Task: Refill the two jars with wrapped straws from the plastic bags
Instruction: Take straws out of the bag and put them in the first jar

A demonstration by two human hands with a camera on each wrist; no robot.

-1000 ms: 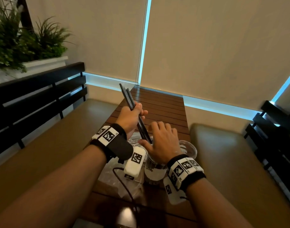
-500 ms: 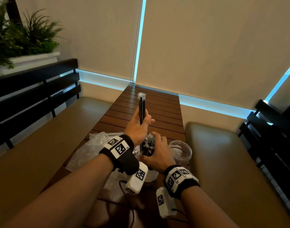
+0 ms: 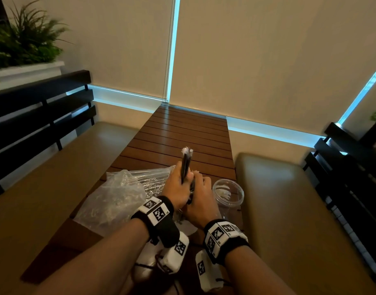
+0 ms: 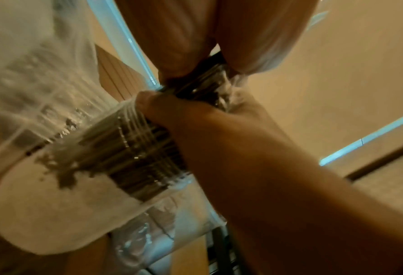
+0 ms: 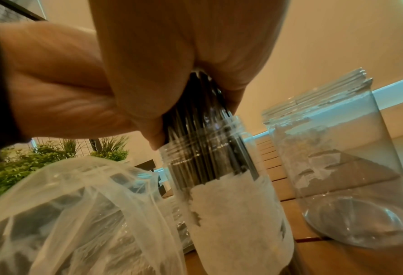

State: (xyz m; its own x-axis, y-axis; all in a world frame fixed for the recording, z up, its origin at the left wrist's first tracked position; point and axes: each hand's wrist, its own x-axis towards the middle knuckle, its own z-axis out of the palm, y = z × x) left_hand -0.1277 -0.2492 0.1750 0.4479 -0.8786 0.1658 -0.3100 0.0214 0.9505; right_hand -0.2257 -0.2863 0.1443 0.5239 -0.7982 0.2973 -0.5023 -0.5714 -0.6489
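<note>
My left hand [image 3: 181, 178] grips a few black wrapped straws [image 3: 186, 160] upright, their clear wrapper tips poking up above it. Their lower ends go into the near jar [image 5: 231, 195], which has white label residue and holds a bundle of black straws [image 5: 202, 154]. My right hand [image 3: 198, 185] curls round that bundle just above the jar mouth. In the left wrist view both hands meet over the straws [image 4: 205, 78]. The second jar [image 3: 227, 192] stands empty just to the right. A crumpled plastic bag [image 3: 114, 196] with more straws lies on the left.
All of this sits on a narrow slatted wooden table [image 3: 182, 133] that runs to the wall. Tan cushioned benches [image 3: 289, 209] flank it, with black slatted backrests [image 3: 40, 116]. A planter [image 3: 23, 50] stands at the back left.
My left hand has swung the straws from tilted to upright and lowered them toward the near jar. My right hand has closed round the bundle at the jar mouth.
</note>
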